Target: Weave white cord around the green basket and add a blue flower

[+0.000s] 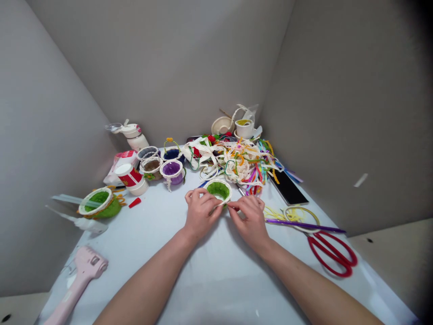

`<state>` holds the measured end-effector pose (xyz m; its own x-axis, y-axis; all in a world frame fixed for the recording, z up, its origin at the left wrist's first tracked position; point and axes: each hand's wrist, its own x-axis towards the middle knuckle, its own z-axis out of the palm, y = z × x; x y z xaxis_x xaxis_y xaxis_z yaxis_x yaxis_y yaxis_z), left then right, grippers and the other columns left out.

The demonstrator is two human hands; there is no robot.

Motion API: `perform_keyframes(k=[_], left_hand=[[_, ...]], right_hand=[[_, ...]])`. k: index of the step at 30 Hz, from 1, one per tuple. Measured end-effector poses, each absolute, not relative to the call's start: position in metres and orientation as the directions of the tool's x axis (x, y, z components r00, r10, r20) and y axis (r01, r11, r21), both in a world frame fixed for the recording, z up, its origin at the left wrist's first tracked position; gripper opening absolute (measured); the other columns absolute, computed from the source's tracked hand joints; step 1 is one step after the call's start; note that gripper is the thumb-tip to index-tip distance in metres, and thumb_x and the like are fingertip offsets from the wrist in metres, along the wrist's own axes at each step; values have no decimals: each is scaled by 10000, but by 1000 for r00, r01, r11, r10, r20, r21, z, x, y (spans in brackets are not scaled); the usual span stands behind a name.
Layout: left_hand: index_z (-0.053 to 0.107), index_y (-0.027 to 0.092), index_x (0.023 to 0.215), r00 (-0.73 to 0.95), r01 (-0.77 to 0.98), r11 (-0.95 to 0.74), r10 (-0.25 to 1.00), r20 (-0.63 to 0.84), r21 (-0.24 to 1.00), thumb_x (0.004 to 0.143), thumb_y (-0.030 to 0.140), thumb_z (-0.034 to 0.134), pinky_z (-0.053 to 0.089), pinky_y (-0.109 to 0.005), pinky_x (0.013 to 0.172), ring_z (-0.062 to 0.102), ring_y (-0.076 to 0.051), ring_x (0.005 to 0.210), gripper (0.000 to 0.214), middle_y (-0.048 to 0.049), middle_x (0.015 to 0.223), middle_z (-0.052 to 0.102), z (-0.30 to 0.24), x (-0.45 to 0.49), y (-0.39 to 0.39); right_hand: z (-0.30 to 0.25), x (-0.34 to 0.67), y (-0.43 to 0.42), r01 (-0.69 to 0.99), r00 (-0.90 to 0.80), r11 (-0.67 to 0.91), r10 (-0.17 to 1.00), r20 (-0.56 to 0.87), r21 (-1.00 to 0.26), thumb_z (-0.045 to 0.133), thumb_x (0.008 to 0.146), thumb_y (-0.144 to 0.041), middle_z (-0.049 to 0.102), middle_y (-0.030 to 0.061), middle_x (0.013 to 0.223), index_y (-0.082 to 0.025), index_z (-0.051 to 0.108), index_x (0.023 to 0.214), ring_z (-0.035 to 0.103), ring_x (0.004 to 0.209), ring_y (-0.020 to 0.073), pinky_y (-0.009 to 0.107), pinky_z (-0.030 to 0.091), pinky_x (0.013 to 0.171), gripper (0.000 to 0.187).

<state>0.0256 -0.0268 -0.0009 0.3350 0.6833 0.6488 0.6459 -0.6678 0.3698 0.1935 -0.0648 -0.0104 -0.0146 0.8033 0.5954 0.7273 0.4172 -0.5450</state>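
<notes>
A small green basket [217, 188] with a white rim stands at the middle of the table, its opening facing up. My left hand [200, 210] is closed on its near left side, with the thumb and fingers at the rim. My right hand [249, 217] is pinched at the near right of the same rim, fingertips close to those of the left. A thin white strip seems to lie between the fingertips, but it is too small to make out for sure. My fingers hide the basket's near side.
Behind lies a heap of lace and coloured ribbons [237, 162]. Rightward are a black phone [289, 187], a purple stick [304, 224] and red-handled scissors [331, 253]. Leftward are several small baskets [172, 170], another green basket [110, 208], a white-and-red bottle [131, 178] and a pink glue gun [84, 271].
</notes>
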Motion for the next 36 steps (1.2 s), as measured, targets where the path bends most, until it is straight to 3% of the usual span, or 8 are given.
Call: perform_keyframes(k=[5,9,13,16,20,24,28,36], left_hand=[[702,230,800,334,644,-669,682,651,371,865,261,662,260,-428,873,519,-221,954,82,-1,801,731,-1,27,-28],[706,231,813,343,640,-674,681,647,370,859,258,670,255,-436,878,517,-225,952,65,-1,799,730,-1,27,-28],[712,235,818,373,635,-682,682,629,362,873,263,654,254,-435,865,513,-227,947,84,-5,814,734,-1,27,-29],[717,245,845,371,633,-684,679,633,363,880,272,649,256,-432,865,508,-223,955,82,-3,829,737,-2,26,-28],[726,260,878,353,640,-675,684,638,368,902,302,620,261,-432,875,499,-221,979,117,-10,860,741,-3,23,-26],[725,268,902,363,644,-669,694,621,371,920,301,591,264,-425,862,496,-213,968,139,-11,887,738,-4,21,-26],[721,270,881,353,651,-654,711,608,386,919,287,590,267,-422,861,499,-215,976,138,-6,886,737,-5,19,-24],[724,276,873,336,658,-627,740,583,417,908,286,604,270,-413,859,488,-217,984,125,-4,896,736,-7,18,-23]], right_hand=[[-13,191,-64,664,51,370,845,533,-650,597,889,-246,629,-2,777,-228,659,866,554,835,185,374,310,848,69],[-19,186,-59,385,221,220,921,321,-896,691,805,-312,595,-27,756,-220,565,883,533,739,167,332,383,762,175],[-19,185,-54,177,251,164,946,206,-970,713,767,-314,544,-40,738,-224,480,816,515,708,157,297,412,686,254],[-9,193,-53,328,194,240,929,314,-914,694,795,-333,558,-27,749,-217,518,815,512,715,161,314,399,720,212],[18,211,-42,712,-11,374,852,524,-594,621,880,-326,610,34,945,-238,656,928,532,925,212,397,312,880,106],[38,210,-23,808,-318,470,856,408,-355,617,887,-263,636,31,937,-263,709,851,504,967,233,422,268,897,98],[43,199,-9,791,-408,492,867,285,-365,626,863,-220,647,18,810,-229,696,744,516,871,206,409,274,879,138],[48,196,4,748,-419,474,880,224,-464,620,815,-185,685,-2,748,-238,695,712,555,829,198,358,305,818,138]])
